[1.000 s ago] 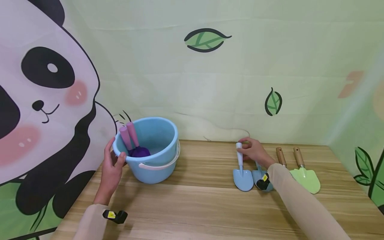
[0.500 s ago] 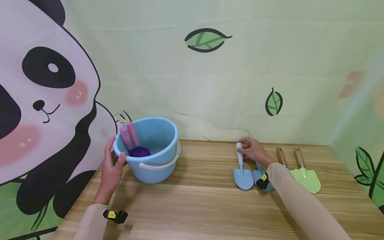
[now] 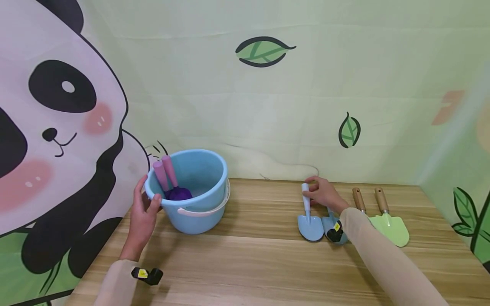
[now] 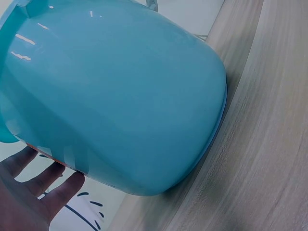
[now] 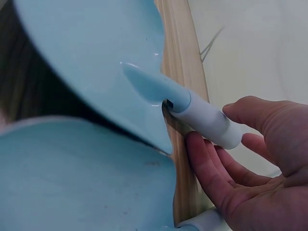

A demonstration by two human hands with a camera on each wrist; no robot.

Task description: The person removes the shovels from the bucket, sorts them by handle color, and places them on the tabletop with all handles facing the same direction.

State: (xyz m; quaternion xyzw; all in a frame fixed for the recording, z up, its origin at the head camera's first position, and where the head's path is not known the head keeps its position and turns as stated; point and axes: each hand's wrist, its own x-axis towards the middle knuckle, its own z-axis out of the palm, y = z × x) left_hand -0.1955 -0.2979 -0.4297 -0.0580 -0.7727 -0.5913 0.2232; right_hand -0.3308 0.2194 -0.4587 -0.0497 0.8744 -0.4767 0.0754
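My left hand point(image 3: 142, 221) holds the light blue bucket point(image 3: 195, 223) at its left side, with the thumb at the rim and the fingers against the outer wall. Two purple trowels point(image 3: 170, 174) lean inside the bucket, handles up. On the right, my right hand point(image 3: 325, 193) pinches the pale handle of a light blue trowel point(image 3: 311, 228) between thumb and fingers; in the right wrist view the thumb point(image 5: 245, 113) lies on the handle's upper side and fingers are beneath it. A second blue trowel point(image 3: 330, 223) lies beside it, partly hidden by the right wrist.
Two trowels with wooden handles lie farther right; the light green blade point(image 3: 396, 229) of one shows, the other is partly behind the sleeve point(image 3: 377, 250). The wooden table point(image 3: 249, 272) meets a printed wall cloth point(image 3: 268, 127) at the back. A white bail handle point(image 3: 204, 212) hangs on the bucket.
The light blue trowel's blade tip has shifted very slightly away from me, and a dark shadow edge now shows under it. The left hand and bucket have stayed in place.
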